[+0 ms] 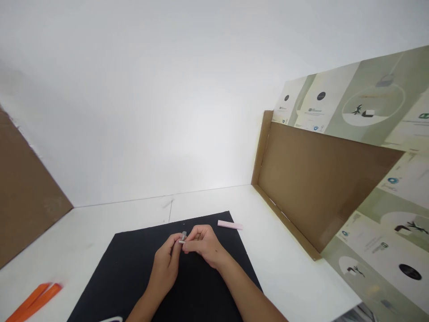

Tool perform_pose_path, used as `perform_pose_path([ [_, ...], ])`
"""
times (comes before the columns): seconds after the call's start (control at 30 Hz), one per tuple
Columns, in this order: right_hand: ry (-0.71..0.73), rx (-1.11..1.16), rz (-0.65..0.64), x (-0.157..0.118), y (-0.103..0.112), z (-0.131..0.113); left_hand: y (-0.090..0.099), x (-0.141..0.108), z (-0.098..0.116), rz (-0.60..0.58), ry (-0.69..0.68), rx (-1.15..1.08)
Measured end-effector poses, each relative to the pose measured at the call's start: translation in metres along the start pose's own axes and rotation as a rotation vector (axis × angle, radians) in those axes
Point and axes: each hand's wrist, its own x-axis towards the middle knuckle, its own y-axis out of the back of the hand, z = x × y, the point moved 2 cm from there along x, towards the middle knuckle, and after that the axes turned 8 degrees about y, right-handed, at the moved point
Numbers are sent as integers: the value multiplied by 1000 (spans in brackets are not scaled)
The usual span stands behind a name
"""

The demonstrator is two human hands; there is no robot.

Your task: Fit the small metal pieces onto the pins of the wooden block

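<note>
Above a black mat (134, 268), my left hand (166, 261) and my right hand (203, 245) meet with their fingertips close together. Between them is a small grey, cylinder-like piece (184, 235), pinched mostly by the left thumb and fingers. A short, pale, thin bar (182, 242) lies against it, at the thumb and forefinger of the right hand. Both are too small to name, and the fingers partly cover them. Whether the two pieces are joined I cannot tell.
A pink strip (229, 224) lies across the mat's right edge. Orange straps or handles (35, 302) are at the lower left. A white curved object (112, 319) shows at the bottom edge. Cardboard panels stand at the left (27, 192) and right (321, 179) on the white table (284, 250).
</note>
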Motion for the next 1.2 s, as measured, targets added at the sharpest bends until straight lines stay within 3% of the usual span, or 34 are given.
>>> perform_pose_path([
  [0.3, 35, 29, 234, 7, 10, 4, -2, 0, -4, 19, -11, 3],
  [0.6, -95, 105, 72, 3, 7, 0, -2, 1, -5, 12, -5, 10],
  [0.87, -122, 107, -11, 1, 6, -2, -1, 1, -5, 22, -9, 38],
  [1.03, -128, 100, -30, 1, 7, -3, -1, 0, -3, 20, -4, 35],
  [1.2, -71, 130, 30, 3, 7, -2, -1, 0, -2, 3, -3, 13],
])
